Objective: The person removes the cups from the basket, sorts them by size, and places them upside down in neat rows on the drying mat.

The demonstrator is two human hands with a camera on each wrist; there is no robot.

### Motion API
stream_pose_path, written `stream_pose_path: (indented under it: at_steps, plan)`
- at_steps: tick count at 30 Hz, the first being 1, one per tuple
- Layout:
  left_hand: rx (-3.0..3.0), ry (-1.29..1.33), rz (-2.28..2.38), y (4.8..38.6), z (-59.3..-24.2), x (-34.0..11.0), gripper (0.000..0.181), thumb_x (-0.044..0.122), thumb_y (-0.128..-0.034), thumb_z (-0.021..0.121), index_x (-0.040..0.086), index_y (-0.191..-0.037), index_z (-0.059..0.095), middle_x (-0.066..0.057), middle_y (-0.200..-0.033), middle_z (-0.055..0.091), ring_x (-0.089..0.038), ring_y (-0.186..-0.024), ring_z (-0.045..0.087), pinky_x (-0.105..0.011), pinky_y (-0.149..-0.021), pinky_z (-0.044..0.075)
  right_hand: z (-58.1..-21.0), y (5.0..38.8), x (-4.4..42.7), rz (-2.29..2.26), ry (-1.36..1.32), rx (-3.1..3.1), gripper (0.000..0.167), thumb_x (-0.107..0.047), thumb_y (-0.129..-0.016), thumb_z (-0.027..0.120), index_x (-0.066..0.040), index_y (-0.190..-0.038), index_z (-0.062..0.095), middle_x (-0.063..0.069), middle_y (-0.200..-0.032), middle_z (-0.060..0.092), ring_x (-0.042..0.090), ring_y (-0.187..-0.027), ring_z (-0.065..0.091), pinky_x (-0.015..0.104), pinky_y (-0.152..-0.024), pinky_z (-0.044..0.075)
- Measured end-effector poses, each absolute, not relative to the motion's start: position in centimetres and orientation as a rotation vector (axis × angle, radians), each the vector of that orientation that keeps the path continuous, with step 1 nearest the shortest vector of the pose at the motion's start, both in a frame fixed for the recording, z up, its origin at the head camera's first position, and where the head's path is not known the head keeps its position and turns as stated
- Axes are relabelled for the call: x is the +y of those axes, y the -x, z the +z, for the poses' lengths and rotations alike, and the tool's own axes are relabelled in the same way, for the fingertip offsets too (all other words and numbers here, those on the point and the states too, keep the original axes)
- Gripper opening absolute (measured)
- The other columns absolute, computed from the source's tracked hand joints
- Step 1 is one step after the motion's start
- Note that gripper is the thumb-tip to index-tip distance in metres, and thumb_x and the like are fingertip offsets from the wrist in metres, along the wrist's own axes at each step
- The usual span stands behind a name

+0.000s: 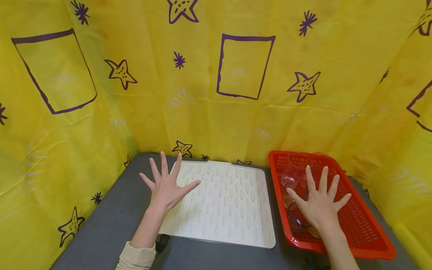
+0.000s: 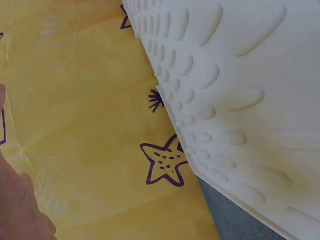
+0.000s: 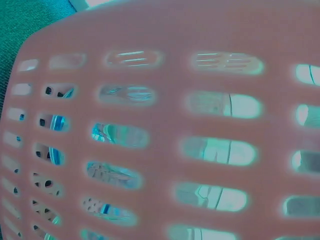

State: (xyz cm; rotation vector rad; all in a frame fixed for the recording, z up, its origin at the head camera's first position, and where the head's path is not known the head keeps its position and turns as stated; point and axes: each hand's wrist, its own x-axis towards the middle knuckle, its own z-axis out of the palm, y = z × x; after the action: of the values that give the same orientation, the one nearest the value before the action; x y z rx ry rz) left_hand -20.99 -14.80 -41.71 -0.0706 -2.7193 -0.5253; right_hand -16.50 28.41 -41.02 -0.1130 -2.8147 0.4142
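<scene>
In the head view my left hand (image 1: 166, 189) is held up with fingers spread, over the left part of a white ridged mat (image 1: 222, 202), holding nothing. My right hand (image 1: 320, 206), fingers also spread and empty, is over a red plastic basket (image 1: 368, 225). Clear glassware (image 1: 291, 174) lies along the basket's left side, partly hidden behind that hand. The left wrist view shows part of the left hand (image 2: 22, 205) at the left edge and the mat (image 2: 240, 120) at the right. Slotted basket wall (image 3: 165, 115) fills the right wrist view, without the hand.
A dark grey tabletop (image 1: 111, 213) lies under the mat and basket. Yellow cloth (image 1: 189, 112) with purple stars and outlined shapes hangs behind and at both sides.
</scene>
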Motion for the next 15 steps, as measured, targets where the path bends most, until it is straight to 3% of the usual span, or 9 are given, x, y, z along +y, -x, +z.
stream_pose_path:
  at_steps: [8,15]
  plan:
    - [-2.743,0.070,-0.520,20.85,-41.97,-14.94,0.106,0.089,-0.0718,0.045,0.039,-0.156,0.004,-0.004,-0.158,-0.027,-0.039,-0.138,-0.032,-0.068,-0.095,-0.028,-41.37,16.22,28.50,0.418,0.115,-2.830,0.099,-0.072,-0.086,0.046,-0.027,-0.156,-0.007,0.013,-0.156,-0.030,0.043,-0.137,-0.033,0.077,-0.089,-0.024]
    - [-2.729,0.094,-0.584,20.35,-41.73,-14.97,0.106,0.086,-0.0738,0.048,0.035,-0.157,0.007,-0.005,-0.159,-0.023,-0.038,-0.141,-0.027,-0.070,-0.100,-0.020,-41.01,15.66,29.00,0.550,0.091,-2.785,0.099,-0.065,-0.089,0.051,-0.022,-0.157,-0.005,0.020,-0.158,-0.021,0.048,-0.139,-0.024,0.079,-0.092,-0.017]
